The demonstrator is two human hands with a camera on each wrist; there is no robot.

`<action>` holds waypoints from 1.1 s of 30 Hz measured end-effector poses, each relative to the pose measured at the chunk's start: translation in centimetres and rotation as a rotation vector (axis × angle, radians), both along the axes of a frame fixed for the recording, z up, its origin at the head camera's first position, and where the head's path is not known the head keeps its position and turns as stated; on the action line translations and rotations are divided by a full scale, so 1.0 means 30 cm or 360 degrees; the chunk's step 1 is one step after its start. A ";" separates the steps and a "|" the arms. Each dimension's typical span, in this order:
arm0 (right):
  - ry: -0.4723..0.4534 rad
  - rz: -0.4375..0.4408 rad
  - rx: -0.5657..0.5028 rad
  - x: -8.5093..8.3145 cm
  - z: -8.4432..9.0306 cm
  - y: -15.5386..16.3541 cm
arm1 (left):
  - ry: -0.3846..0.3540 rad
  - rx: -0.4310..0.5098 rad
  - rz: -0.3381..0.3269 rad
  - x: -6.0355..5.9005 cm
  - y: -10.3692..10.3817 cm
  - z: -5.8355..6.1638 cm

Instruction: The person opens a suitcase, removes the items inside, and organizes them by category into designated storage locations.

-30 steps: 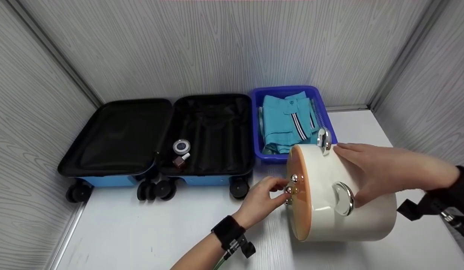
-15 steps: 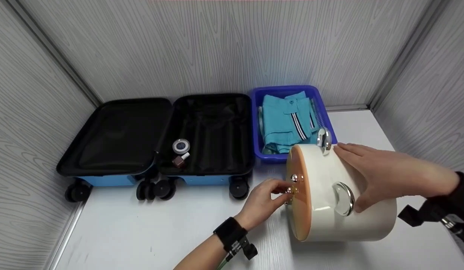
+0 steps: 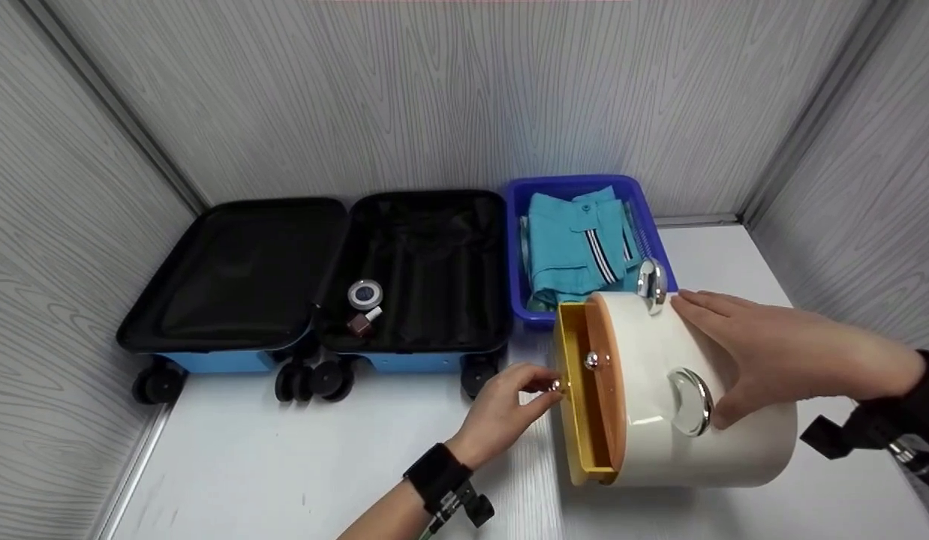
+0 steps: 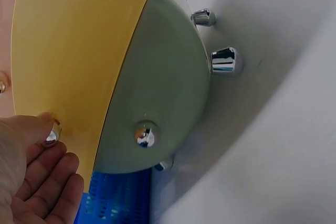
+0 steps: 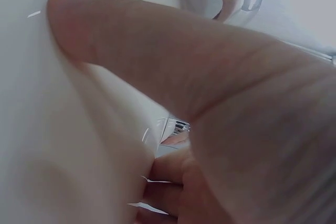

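Observation:
A cream-white rounded storage box (image 3: 705, 457) with chrome handles stands on the table at the right. Its yellow drawer (image 4: 68, 51) is pulled partway out, between an orange one and a green drawer (image 4: 168, 66). My left hand (image 3: 502, 409) pinches the drawer's small chrome knob (image 3: 556, 385) between thumb and forefinger, the other fingers loosely bent below it. Spread over the curved top of the box, my right hand (image 3: 772, 352) rests with fingers extended and the thumb near a chrome handle (image 3: 693, 401). The drawer's inside shows only in part in the head view.
An open suitcase (image 3: 434, 277) lies at the back left, holding a round compact (image 3: 365, 294) and a dark nail polish bottle (image 3: 362, 323). Right of it, a blue basket (image 3: 517, 296) with folded teal clothes (image 3: 566, 232) stands close behind the box. Walls enclose the table.
The yellow drawer has slid out to the left from flush with the box, my left hand moving left with its knob. My right hand has stayed on the box.

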State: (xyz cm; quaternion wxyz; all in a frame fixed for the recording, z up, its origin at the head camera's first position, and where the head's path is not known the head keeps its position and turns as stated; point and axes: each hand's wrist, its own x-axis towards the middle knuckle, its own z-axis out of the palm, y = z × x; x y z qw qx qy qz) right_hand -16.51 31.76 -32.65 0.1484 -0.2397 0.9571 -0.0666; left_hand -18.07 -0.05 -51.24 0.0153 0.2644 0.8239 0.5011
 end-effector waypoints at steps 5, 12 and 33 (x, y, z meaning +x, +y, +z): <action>0.0025 0.0015 -0.0015 -0.001 -0.004 0.002 | 0.0001 0.0004 0.0040 0.004 -0.058 -0.002; 0.0027 0.0033 -0.0014 -0.002 -0.005 -0.003 | -0.0059 0.0012 0.0089 0.012 -0.138 0.001; 0.0008 0.0012 0.0016 -0.006 -0.010 -0.001 | -0.0054 -0.0137 0.0109 -0.043 -0.277 0.048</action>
